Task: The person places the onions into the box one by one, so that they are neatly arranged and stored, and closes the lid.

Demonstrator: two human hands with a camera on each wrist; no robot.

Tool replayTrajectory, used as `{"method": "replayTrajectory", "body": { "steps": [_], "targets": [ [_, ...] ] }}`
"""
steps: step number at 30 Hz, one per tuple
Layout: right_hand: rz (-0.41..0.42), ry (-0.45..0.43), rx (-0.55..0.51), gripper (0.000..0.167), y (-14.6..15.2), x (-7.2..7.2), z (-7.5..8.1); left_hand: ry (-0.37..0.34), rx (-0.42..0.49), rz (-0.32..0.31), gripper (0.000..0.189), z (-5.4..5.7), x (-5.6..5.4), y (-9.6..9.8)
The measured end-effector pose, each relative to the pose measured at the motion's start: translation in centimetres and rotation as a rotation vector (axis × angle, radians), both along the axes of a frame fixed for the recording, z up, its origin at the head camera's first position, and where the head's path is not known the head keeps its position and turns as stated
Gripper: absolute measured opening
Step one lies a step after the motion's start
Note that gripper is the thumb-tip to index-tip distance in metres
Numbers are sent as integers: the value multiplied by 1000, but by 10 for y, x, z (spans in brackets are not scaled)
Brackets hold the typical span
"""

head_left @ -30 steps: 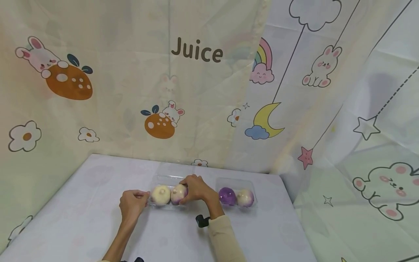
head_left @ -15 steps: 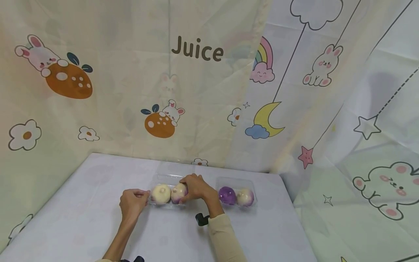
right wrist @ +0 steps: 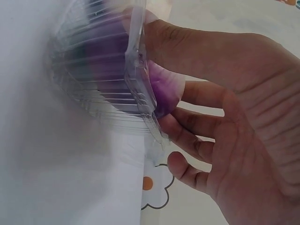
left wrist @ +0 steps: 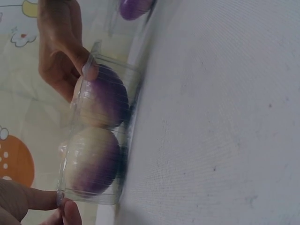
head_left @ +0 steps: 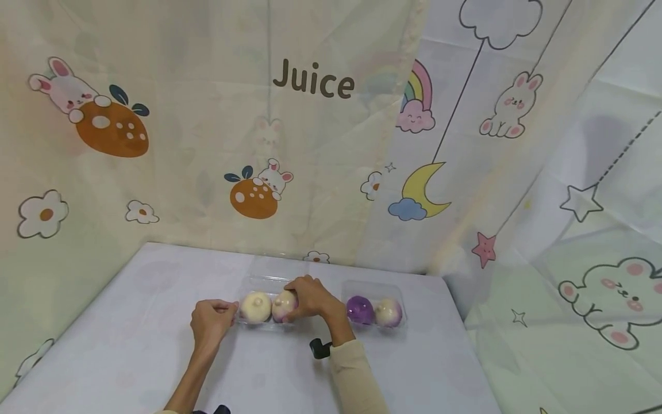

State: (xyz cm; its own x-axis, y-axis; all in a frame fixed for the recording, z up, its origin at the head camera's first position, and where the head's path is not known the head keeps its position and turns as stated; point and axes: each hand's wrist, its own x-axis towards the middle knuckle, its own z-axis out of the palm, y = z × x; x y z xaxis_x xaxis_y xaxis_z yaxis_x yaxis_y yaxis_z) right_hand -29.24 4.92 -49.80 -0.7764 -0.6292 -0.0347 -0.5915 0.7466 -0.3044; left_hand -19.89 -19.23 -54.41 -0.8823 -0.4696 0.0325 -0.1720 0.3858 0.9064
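A clear plastic clamshell box (head_left: pixel 264 327) stands on the table with its lid raised at the back. Inside sit two purple-and-white turnips side by side, the left turnip (head_left: pixel 256 307) pale side up. My left hand (head_left: pixel 212 322) pinches the box's left rim between thumb and fingers, as the left wrist view shows close up. At the other end my right hand (head_left: pixel 312 299) holds the right turnip (head_left: pixel 283 306), thumb on the near side and fingers behind it. In the right wrist view this turnip (right wrist: pixel 164 86) shows above the box rim; the box wall covers its lower part.
A second clear plastic box (head_left: pixel 377 286) stands to the right with a purple turnip (head_left: pixel 360 310) and a paler turnip (head_left: pixel 388 313) in it. Printed curtains (head_left: pixel 196 230) hang behind the white table (head_left: pixel 414 374) and along its sides.
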Motion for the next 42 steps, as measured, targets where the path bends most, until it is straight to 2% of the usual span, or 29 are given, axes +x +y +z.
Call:
{"method": "replayTrajectory", "body": {
  "steps": [9,15,25,29,34,42],
  "targets": [
    [-22,19,-24,78,1,3,-4,10,10,-14,24,0,1,1],
    [-19,22,-86,81,4,3,-6,28,34,-39,24,0,2,1],
    [-39,-33,-219,79,13,-1,-7,6,21,-1,22,0,0,1],
    [-22,-35,-274,74,18,-4,-6,-2,18,-1,23,-1,0,1],
    [-46,-80,-435,63,24,-7,-6,4,25,-14,24,-1,1,1],
    [-97,24,-614,33,27,-17,-6,-4,18,-22,25,1,-1,0]
  ]
}}
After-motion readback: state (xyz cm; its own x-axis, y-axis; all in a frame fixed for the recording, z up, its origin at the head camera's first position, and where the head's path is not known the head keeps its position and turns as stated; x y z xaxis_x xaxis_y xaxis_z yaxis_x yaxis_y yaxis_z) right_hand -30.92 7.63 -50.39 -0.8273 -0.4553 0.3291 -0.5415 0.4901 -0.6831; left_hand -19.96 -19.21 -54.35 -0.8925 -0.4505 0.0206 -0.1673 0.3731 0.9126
